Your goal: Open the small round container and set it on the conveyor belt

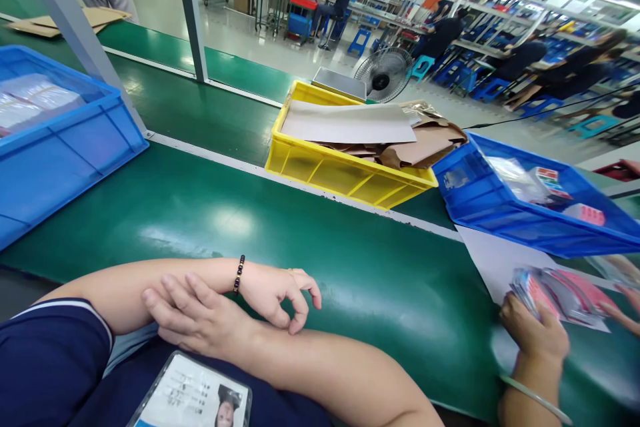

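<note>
My forearms are crossed over the front edge of the green work surface [330,280]. My left hand [280,293], with a dark beaded bracelet [239,273] at its wrist, hangs loosely bent with its fingers apart and nothing in them. It lies just above my right forearm. My right hand [205,317] lies across my left forearm, its fingers stretched out and holding no object. Below it, an ID badge [193,393] in a clear sleeve rests against my dark blue shirt.
A yellow crate [345,177] of cardboard and paper sits ahead, with blue crates [55,167] at left and right. At right, a co-worker's hand [537,330] holds a fanned stack of printed pieces [565,297]. A metal post [190,13] stands beyond; a fan [383,77] is behind.
</note>
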